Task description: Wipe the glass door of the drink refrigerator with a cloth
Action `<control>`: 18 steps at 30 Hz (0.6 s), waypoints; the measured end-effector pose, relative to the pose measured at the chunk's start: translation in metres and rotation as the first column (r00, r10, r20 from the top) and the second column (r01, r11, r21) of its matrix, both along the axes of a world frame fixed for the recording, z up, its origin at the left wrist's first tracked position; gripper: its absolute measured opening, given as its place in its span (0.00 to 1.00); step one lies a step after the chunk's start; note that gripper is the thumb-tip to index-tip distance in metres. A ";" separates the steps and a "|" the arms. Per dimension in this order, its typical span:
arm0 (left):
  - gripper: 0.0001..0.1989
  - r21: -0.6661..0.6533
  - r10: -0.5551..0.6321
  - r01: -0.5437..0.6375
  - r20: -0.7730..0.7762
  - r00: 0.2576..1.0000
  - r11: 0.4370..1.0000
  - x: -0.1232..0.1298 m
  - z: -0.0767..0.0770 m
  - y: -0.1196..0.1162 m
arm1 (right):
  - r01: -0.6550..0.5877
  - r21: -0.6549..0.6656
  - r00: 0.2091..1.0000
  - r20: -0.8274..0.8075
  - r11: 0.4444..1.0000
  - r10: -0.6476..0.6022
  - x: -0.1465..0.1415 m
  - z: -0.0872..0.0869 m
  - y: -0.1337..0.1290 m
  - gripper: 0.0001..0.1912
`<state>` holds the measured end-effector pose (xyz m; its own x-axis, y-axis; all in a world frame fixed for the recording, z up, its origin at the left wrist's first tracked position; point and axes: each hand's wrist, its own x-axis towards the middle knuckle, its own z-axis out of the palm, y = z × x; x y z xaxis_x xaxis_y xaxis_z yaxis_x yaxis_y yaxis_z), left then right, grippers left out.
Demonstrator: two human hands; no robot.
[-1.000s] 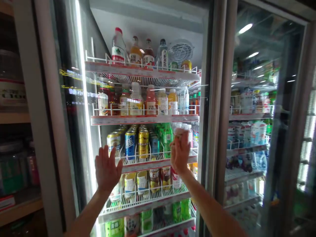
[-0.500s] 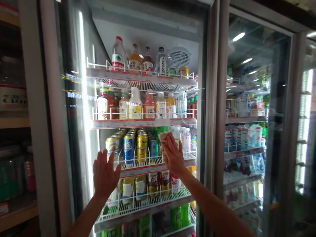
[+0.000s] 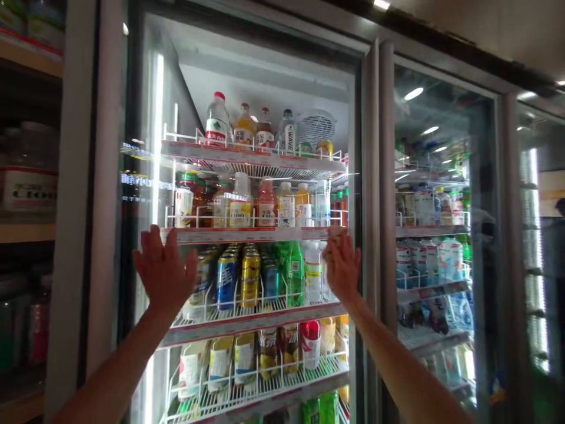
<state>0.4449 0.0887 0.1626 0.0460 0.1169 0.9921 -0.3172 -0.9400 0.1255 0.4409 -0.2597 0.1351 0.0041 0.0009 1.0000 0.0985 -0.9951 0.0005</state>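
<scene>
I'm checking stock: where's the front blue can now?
In the head view, the blue can stands left of centre on the third shelf down, just left of the gold can, right of the left hand.

Glass (image 3: pixel 265 76) bars the way to the shelves (image 3: pixel 256 236); in front of it, the space between the left hand (image 3: pixel 165 271) and right hand (image 3: pixel 343 265) is free. A metal upright (image 3: pixel 373 176) stands just beyond the right hand.

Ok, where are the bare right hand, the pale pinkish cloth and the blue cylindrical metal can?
Bare right hand (image 3: pixel 344 268): head view, back of the hand.
Pale pinkish cloth (image 3: pixel 337 231): head view, its visible upper edge.
Blue cylindrical metal can (image 3: pixel 225 282): head view, middle of its front.
</scene>
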 end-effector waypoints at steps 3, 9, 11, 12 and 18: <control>0.30 -0.037 0.031 -0.032 -0.012 0.999 0.999 0.008 0.019 -0.002 | 0.013 0.207 0.998 0.051 0.978 -0.024 0.003 0.016 -0.004 0.25; 0.31 -0.039 0.022 -0.022 0.010 1.000 0.999 0.012 0.014 -0.004 | -0.047 -0.221 0.998 -0.049 0.974 0.037 0.003 0.019 0.023 0.27; 0.31 -0.043 0.008 -0.008 0.013 1.000 0.999 0.010 0.014 -0.004 | 0.021 -0.050 0.999 0.042 0.999 -0.018 0.008 0.029 0.011 0.26; 0.31 -0.050 0.002 -0.001 0.015 1.000 0.999 0.010 0.015 -0.004 | 0.043 0.071 0.995 0.085 0.997 -0.049 0.011 0.035 0.006 0.26; 0.31 -0.064 0.018 -0.016 0.019 1.000 0.998 0.010 0.017 -0.004 | -0.074 -0.221 0.995 0.043 0.972 0.085 0.013 0.050 0.031 0.24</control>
